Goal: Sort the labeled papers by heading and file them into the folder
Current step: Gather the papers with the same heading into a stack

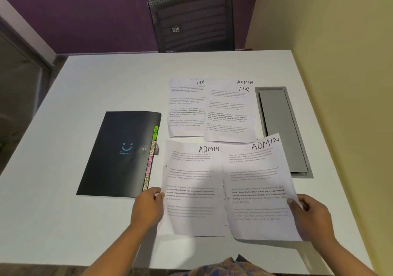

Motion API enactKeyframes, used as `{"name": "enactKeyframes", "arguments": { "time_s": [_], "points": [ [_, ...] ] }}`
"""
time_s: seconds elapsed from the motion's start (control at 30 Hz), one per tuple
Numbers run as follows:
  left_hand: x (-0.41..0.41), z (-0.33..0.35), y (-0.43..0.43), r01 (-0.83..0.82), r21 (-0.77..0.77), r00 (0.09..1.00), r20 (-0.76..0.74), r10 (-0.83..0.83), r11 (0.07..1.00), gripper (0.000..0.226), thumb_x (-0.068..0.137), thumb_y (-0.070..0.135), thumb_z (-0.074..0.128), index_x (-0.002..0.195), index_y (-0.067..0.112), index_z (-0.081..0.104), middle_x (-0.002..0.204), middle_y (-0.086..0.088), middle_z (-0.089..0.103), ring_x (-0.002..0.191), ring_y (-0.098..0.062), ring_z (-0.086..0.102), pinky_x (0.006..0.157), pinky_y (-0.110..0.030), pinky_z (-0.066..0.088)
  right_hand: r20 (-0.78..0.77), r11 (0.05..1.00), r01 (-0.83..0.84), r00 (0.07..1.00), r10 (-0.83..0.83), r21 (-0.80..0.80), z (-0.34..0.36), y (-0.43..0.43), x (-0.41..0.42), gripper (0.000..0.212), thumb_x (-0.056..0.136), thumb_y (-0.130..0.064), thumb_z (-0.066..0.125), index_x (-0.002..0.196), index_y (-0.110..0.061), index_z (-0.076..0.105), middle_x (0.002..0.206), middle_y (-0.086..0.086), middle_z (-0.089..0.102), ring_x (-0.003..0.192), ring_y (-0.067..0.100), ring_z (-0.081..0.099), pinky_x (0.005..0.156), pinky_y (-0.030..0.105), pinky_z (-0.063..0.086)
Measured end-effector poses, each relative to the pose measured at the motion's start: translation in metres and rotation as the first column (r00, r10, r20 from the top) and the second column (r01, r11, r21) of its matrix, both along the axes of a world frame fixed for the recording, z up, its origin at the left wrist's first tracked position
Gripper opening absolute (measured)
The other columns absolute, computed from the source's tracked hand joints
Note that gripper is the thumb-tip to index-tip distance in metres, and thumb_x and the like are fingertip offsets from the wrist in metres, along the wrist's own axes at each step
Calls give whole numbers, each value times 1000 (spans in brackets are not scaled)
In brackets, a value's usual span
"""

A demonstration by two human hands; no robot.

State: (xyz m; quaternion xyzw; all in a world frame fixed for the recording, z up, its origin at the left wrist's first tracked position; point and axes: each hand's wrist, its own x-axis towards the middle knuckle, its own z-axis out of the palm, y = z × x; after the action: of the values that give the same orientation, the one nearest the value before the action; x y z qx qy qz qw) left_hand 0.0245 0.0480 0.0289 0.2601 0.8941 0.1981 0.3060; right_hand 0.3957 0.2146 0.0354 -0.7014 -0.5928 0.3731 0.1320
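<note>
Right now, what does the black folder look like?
The black folder lies closed and flat on the white table, left of the papers. Its cover, plastic by its look, shows a blue smiley and a small round snap. Coloured tabs poke from its right edge; the green top one reads HR.

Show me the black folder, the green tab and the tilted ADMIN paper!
black folder (114, 154): head view, middle of its cover.
green tab (155, 131): head view, on the tab's face.
tilted ADMIN paper (259, 182): head view, middle of the sheet.
</note>
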Motion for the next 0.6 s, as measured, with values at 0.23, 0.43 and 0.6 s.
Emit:
{"name": "enactKeyframes", "arguments": {
  "time_s": [0.23, 0.43, 0.6],
  "points": [
    [-3, -20, 6, -85, -30, 989, 116, 88, 996, 52, 78, 27, 79, 52, 18, 35, 48, 1, 41, 51, -21, 40, 54, -27, 34, -81, 996, 68, 995, -63, 60, 14, -18, 1, 6, 91, -17, 68, 88, -16, 73, 77, 3, 74, 68, 27, 68, 57, 31, 47],
    [-4, -18, 9, -82, 1, 992, 91, 82, 997, 53, 81, 19, 77, 54, 17, 32, 52, -1, 32, 53, -20, 29, 54, -28, 23, -131, 987, 145, 982, -135, 68, 17, -24, 0, 3, 90, -14, 70, 88, -16, 72, 80, 8, 75, 74, 31, 69, 60, 31, 49],
    [-6, -8, 6, -78, 58, 997, -2, 78, 995, 31, 95, 23, 60, 64, 21, 59, 63, 5, 63, 61, -17, 58, 57, -27, 44, -189, 973, 222, 960, -207, 61, 22, -22, -3, 3, 90, -13, 69, 92, -14, 72, 82, 10, 75, 64, 24, 66, 48, 9, 43]
  ]
}}
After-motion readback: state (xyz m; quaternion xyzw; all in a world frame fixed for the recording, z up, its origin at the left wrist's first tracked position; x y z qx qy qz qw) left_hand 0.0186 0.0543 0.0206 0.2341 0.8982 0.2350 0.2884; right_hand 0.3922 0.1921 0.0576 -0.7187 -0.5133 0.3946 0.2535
